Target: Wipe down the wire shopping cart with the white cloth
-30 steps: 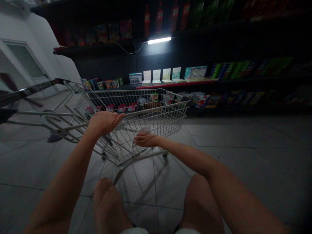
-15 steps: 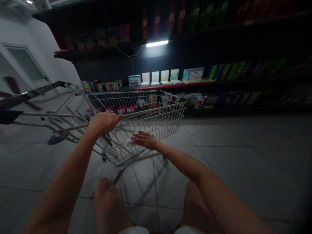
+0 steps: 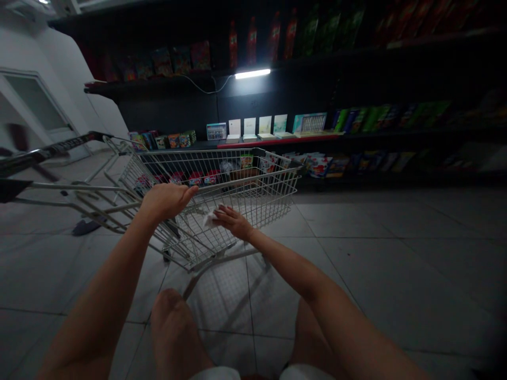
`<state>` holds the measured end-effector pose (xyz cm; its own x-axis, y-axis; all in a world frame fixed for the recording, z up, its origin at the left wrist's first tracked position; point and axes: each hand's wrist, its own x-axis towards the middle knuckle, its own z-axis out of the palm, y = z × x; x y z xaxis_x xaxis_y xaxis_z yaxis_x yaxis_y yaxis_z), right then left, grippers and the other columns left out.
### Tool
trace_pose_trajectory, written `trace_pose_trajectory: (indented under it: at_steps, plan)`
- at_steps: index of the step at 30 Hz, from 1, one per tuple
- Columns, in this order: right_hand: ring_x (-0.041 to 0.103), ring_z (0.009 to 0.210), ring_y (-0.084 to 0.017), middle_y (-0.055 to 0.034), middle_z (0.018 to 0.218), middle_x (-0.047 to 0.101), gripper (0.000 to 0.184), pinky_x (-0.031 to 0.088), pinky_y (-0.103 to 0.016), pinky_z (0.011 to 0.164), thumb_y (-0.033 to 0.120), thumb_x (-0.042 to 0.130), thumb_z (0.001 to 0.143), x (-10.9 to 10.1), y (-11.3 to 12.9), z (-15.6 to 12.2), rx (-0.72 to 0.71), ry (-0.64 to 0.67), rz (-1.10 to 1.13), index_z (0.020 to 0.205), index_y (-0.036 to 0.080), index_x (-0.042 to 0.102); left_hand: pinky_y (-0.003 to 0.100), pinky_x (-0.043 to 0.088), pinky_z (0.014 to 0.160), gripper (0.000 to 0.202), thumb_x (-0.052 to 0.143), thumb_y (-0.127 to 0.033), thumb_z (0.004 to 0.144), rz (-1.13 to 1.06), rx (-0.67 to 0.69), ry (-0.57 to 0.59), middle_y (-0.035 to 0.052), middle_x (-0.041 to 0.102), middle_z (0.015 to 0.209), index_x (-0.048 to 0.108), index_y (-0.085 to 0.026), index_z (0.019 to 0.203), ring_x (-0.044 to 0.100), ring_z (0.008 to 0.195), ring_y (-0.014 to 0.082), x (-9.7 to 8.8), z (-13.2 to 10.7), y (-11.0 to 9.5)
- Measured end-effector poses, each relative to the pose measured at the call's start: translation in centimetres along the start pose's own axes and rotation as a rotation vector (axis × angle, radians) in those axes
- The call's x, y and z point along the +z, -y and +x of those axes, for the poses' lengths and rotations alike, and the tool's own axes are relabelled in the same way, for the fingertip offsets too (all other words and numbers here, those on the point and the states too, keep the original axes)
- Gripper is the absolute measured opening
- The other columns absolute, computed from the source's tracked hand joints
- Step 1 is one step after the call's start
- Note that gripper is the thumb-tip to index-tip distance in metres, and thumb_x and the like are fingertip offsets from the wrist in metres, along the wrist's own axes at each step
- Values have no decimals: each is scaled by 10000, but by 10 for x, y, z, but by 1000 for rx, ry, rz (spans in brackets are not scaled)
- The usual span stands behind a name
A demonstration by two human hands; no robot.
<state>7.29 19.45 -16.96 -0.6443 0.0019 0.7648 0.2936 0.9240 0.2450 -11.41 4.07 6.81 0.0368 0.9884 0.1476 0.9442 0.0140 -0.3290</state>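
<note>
A metal wire shopping cart [image 3: 273, 203] stands side-on in front of me, its push handle at the far left. My left hand [image 3: 168, 200] is wrapped over the top rail of its near side, with the fingertips hidden behind the rail. Lower down, my right hand [image 3: 233, 221] presses a crumpled white cloth [image 3: 210, 217] against the outside of the wire side. The cloth shows past the fingertips; whether it is cloth or paper is hard to tell in the dim light.
Behind the cart runs a dark shelf unit [image 3: 170, 111] with notebooks [image 3: 266, 126], snack packets [image 3: 320, 166] and red bottles [image 3: 252, 39]. A lamp tube [image 3: 252, 74] glows under one shelf. Grey floor tiles [image 3: 356, 264] lie at the right; a blurred dark shape [image 3: 19, 138] shows behind the handle.
My right hand has shifted slightly up and left along the wire side, and the cloth is now more bunched at its fingertips. My left hand keeps its grip on the rail.
</note>
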Motion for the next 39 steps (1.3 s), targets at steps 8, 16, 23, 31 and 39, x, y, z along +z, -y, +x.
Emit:
trace_pose_trajectory:
  at_steps: [8, 16, 23, 31, 39]
  plan:
    - [487, 1311, -173, -13, 1336, 603, 322, 450, -375, 1117, 207, 502, 962, -49, 17, 64, 154, -224, -33, 1226, 297, 662, 391, 485, 825, 796, 12, -581, 956, 5, 8, -20, 134, 735, 1089, 701, -201, 1079, 686, 1012, 311, 2, -1, -1]
    - [545, 1094, -247, -126, 1139, 647, 399, 452, -437, 1037, 155, 440, 903, -72, -53, 50, 500, -264, -234, 1252, 127, 632, 387, 494, 785, 694, 104, -551, 968, 64, 55, -17, 132, 743, 1002, 692, -186, 1010, 695, 955, 313, -3, -9, 0]
    - [508, 1091, -229, -84, 1144, 628, 399, 394, -388, 1043, 198, 473, 898, -64, -17, 87, 388, -114, -156, 1274, 202, 606, 379, 489, 712, 623, 188, -550, 964, 129, 46, -89, 137, 743, 880, 693, -186, 962, 712, 846, 326, 2, -7, -3]
    - [504, 1092, -270, -138, 1125, 631, 396, 407, -439, 1032, 177, 414, 861, -98, -104, -1, 585, -148, -197, 1184, 119, 636, 386, 455, 668, 687, 172, -625, 937, 103, 40, -71, 144, 750, 889, 717, -207, 951, 707, 840, 350, 10, -18, 34]
    - [482, 1261, -238, -85, 1275, 585, 400, 313, -471, 1189, 231, 432, 929, -64, -15, 43, 470, -369, -163, 1296, 227, 590, 306, 417, 641, 645, 158, -615, 944, 59, 57, -43, 83, 753, 943, 689, -247, 947, 697, 888, 276, 6, -6, 18]
